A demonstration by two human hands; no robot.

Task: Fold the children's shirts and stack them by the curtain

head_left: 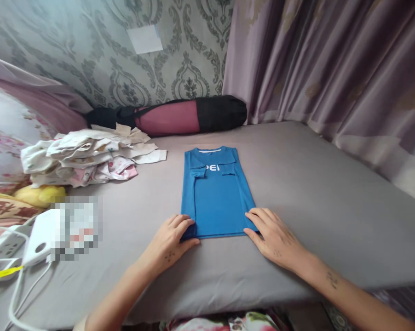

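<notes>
A blue shirt (218, 204) lies flat on the grey bed sheet, its sides and sleeves folded inward over the front. Its collar points away from me, and part of some white lettering shows between the sleeves. My left hand (173, 236) is closed on the near left corner of the hem, fingers on top and thumb at the edge. At the near right corner, my right hand (273, 235) pinches the cloth in the same way. The fabric between the fingertips is partly hidden.
Left of the shirt is a pile of pale clothes (100, 149). A black and maroon rolled bag (169, 117) lies against the wall. A white power strip (7, 246), a white box (42, 234) and cables sit at the near left. Curtains (318, 59) hang at right.
</notes>
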